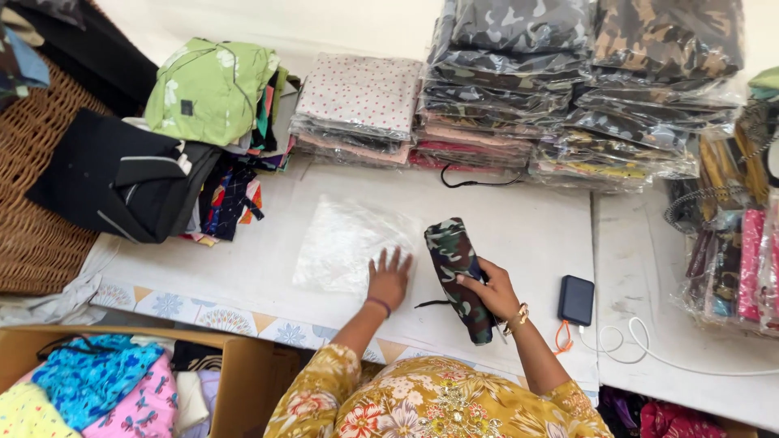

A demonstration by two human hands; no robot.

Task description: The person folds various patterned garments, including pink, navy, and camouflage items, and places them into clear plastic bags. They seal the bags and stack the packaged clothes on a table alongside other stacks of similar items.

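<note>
Two bare hands work over a white table (527, 235) in the head view, the only view there is. The left hand (389, 278) lies flat with its fingers spread wide, pressing down the near right corner of a clear plastic bag (345, 243); it grips nothing. The bag lies flat on the table, at about ten o'clock from that hand. The right hand (493, 292) is closed around a folded camouflage cloth (456, 272), thumb on top and fingers curled under its far side. The cloth is rolled or folded into a narrow bundle, tilted so its upper end points to about eleven o'clock, and it sits just beside the left hand, at its three o'clock. A thin dark strap hangs from the bundle's lower part.

At three o'clock from the right hand, near it, a dark power bank (576, 299) lies on the table with a white cable (649, 345) curling off toward four o'clock. At twelve o'clock, along the table's far edge, stand stacks of bagged camouflage cloths (584, 81), and beside them, toward eleven o'clock, a lower stack of bagged dotted cloths (357, 105). Further round at ten o'clock lies a loose pile of cloth pieces topped by a green one (211, 89), with a black one (122, 174) in front. A wicker basket (32, 235) sits at nine o'clock, and a cardboard box (243, 373) of bright cloths at seven o'clock.
</note>
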